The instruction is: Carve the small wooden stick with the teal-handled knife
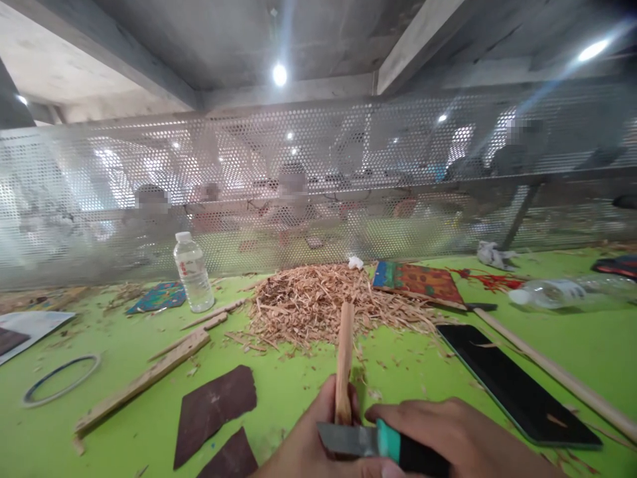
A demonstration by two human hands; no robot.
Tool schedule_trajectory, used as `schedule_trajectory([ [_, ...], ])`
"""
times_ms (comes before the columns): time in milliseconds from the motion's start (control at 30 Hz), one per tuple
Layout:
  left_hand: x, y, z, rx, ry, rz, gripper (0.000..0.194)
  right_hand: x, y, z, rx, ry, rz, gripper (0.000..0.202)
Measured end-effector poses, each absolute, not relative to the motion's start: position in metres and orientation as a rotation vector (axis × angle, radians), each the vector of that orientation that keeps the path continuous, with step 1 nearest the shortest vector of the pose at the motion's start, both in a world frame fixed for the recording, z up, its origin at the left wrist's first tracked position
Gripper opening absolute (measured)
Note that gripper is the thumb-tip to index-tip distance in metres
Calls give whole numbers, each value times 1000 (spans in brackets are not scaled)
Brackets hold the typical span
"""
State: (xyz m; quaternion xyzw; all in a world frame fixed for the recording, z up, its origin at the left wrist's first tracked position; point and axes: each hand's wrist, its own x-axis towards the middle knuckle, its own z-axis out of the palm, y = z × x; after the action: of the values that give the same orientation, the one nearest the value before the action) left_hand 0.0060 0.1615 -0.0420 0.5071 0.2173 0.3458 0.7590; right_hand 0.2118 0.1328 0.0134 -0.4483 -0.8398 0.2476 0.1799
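At the far left of the bench, a white ring [30,402] lies flat. Next, a notched wooden strip [142,384] lies at a slant, with two brown sheets [213,408] to its right, dark enough to suggest sandpaper; presumably set aside to leave the middle free. Behind, a clear bottle [193,275] stands upright, perhaps kept back from the blade's path.

Centre: left hand [308,438] closed around the lower part of a wooden stick [344,365], thumb on one side, fingertip showing on the other; no gap seen. Stick is tilted up and away, probably to present its near portion to the edge. Right hand [448,431] curled around the knife handle [389,438], grip closed, forefinger extended; underside hidden. Blade [348,439] points left across the stick; contact cannot be confirmed. Crosswise hold likely gives control.

Right: dark phone [517,385] lies flat, chips on its glass; beyond it, a pale rod [557,372] and a bottle on its side [572,292].

Surface: bright green, chip-strewn, with a heap of shavings [303,305] ahead of the stick. Room: perforated screen [239,159] across the back, blurred people behind it, concrete beams and lamps overhead.
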Motion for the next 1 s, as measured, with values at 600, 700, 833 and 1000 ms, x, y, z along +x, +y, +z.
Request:
schedule_trajectory([
  [600, 12, 147, -29, 933, 488, 740, 58, 217, 130, -6, -1188, -2384, 399, 31],
  [700, 12, 145, -27, 917, 507, 768, 55, 218, 128, -7, -1211, -2391, 387, 35],
  [833, 9, 145, -26, 958, 559, 776, 55, 218, 126, -10, -1232, -2389, 358, 42],
  [1000, 7, 147, -25, 1005, 633, 786, 55, 215, 127, -9, -1232, -2362, 355, 44],
])
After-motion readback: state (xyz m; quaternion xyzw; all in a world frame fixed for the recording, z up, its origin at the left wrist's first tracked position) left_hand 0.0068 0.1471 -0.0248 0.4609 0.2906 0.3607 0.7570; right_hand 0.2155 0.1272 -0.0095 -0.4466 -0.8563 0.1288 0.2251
